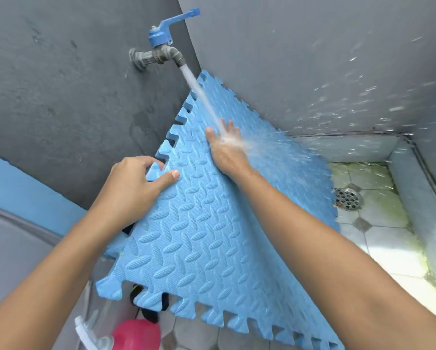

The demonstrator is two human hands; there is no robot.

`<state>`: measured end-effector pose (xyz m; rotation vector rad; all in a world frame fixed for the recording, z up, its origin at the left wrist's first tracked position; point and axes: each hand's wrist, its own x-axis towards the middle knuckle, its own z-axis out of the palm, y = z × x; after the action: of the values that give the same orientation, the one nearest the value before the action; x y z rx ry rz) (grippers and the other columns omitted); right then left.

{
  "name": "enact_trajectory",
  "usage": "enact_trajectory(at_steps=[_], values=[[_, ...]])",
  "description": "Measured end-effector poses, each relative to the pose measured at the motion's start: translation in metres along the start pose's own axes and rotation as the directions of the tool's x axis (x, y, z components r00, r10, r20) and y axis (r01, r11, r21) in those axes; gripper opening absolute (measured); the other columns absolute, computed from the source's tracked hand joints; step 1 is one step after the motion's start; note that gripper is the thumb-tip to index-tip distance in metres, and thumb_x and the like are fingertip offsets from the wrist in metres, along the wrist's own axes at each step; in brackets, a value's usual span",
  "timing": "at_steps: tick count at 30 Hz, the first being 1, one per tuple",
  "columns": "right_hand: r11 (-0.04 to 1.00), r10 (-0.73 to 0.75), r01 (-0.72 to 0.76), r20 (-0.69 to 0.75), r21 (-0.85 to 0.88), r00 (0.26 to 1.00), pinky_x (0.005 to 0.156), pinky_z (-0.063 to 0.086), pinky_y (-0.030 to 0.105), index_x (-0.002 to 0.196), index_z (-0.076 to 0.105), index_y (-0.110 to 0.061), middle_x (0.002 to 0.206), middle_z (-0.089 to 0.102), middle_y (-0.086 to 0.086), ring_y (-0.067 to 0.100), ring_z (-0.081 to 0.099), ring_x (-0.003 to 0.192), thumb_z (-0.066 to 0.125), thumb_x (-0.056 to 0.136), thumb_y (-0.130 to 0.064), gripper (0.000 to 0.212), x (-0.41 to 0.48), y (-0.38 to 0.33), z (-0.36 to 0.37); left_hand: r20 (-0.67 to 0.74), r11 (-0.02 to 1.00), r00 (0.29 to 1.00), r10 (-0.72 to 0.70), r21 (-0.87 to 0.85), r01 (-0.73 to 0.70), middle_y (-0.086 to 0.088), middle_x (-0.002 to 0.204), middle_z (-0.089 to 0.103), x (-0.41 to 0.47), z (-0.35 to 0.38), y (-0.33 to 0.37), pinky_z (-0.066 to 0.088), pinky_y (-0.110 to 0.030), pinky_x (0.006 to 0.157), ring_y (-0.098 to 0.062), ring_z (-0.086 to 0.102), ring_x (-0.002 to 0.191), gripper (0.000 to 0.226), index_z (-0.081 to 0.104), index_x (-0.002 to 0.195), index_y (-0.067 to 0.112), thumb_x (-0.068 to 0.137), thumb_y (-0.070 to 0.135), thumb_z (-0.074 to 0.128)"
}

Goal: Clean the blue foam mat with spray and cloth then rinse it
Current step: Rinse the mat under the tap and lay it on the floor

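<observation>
The blue foam mat (199, 236), with a raised diamond pattern and jigsaw edges, tilts up under a wall tap (161, 50) with a blue handle. Water streams from the tap onto the mat's upper part and sprays to the right. My left hand (133, 190) grips the mat's toothed left edge, thumb on top. My right hand (224, 147) lies flat on the mat with fingers spread, right where the stream lands. A spray bottle (95, 334) with a white trigger and a pink body stands at the bottom left, below the mat. No cloth is in view.
Grey walls meet in a corner behind the mat. At the right lies a wet tiled floor (388, 248) with a round metal drain (348, 199) and a raised kerb. Something black (148, 314) lies under the mat's lower edge.
</observation>
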<state>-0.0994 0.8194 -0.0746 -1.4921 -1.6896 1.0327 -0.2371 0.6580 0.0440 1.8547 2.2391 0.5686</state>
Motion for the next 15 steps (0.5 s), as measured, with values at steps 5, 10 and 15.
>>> enact_trajectory(at_steps=[5, 10, 15], values=[[0.980, -0.191, 0.184, 0.099, 0.079, 0.977, 0.124, 0.003, 0.062, 0.148, 0.038, -0.050, 0.165, 0.029, -0.007, 0.017, 0.020, 0.154, 0.033, 0.099, -0.066, 0.051, 0.067, -0.038, -0.017, 0.012, 0.997, 0.998, 0.060, -0.045, -0.060, -0.021, 0.065, 0.066, 0.000, 0.000, -0.006, 0.037, -0.033, 0.054, -0.018, 0.040, 0.046, 0.029, 0.068, 0.088, 0.026, 0.088, 0.055, 0.070], [0.996, 0.037, -0.035, -0.023, 0.087, 0.999, 0.128, 0.009, 0.044, 0.158, 0.036, -0.031, 0.167, 0.029, -0.008, 0.012, 0.022, 0.155, 0.035, 0.099, -0.067, 0.069, 0.112, 0.071, -0.040, -0.024, 0.992, 0.997, 0.071, -0.100, -0.073, -0.003, 0.072, 0.076, -0.004, 0.000, -0.005, 0.051, -0.035, 0.061, -0.018, 0.059, 0.050, 0.022, 0.071, 0.087, 0.029, 0.089, 0.050, 0.071], [0.885, 0.461, -0.465, -0.196, 0.029, 0.866, 0.122, 0.021, 0.054, 0.149, 0.043, -0.019, 0.163, 0.034, 0.008, 0.028, 0.030, 0.151, 0.020, 0.088, -0.076, 0.086, 0.034, 0.241, -0.040, -0.032, 0.991, 0.996, 0.085, -0.098, -0.088, 0.006, 0.066, 0.071, -0.005, 0.002, -0.003, 0.044, -0.019, 0.053, -0.005, 0.052, 0.044, 0.019, 0.071, 0.088, 0.026, 0.090, 0.044, 0.073]])
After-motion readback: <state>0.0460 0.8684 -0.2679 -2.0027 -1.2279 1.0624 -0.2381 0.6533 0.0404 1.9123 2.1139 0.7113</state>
